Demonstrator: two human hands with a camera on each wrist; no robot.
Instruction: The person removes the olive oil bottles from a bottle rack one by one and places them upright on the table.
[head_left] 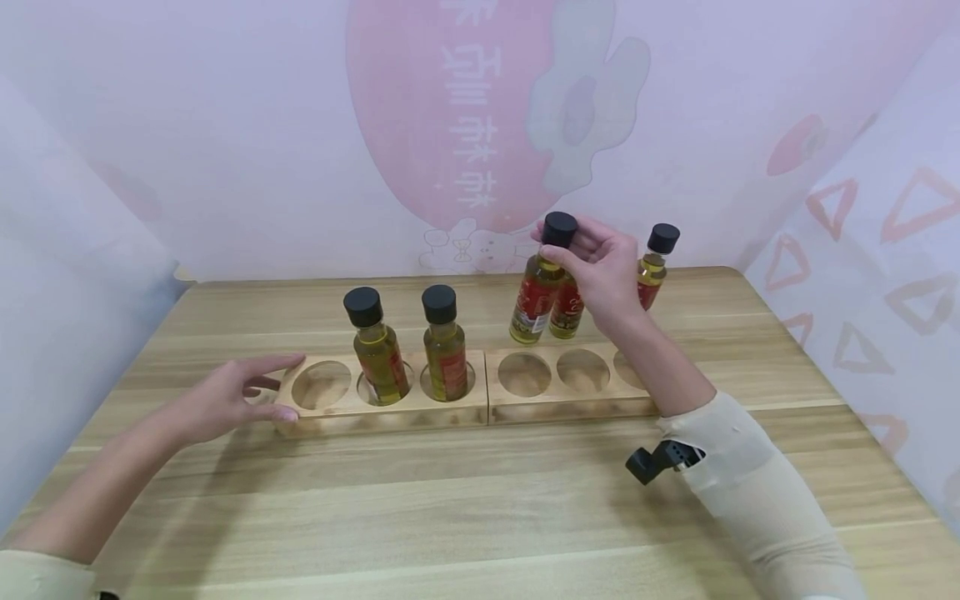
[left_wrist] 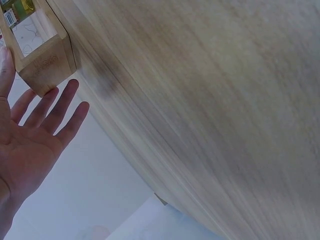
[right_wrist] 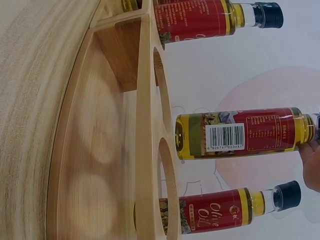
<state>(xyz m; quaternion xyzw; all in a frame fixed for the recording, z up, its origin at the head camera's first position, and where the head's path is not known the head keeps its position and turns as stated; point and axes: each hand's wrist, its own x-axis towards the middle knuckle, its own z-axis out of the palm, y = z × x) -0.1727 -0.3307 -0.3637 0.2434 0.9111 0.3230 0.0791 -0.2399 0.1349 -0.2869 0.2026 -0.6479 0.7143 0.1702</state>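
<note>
My right hand (head_left: 603, 271) pinches an olive oil bottle (head_left: 534, 296) by its neck under the black cap. The bottle hangs upright behind the right wooden bottle rack (head_left: 555, 408); its barcode label shows in the right wrist view. At the far left, my left hand (head_left: 217, 400) holds the end of the left wooden bottle rack (head_left: 405, 418), thumb at the front edge and index finger at the back. In this rack an oil bottle (head_left: 382, 362) stands in the middle hole and another oil bottle (head_left: 447, 367) in the right hole.
Behind the right rack stand an oil bottle (head_left: 567, 310), partly hidden by the held one, and an oil bottle (head_left: 651, 271) partly behind my right hand. The racks meet end to end on the wooden table (head_left: 420, 508). A printed wall sheet (head_left: 262, 150) rises behind.
</note>
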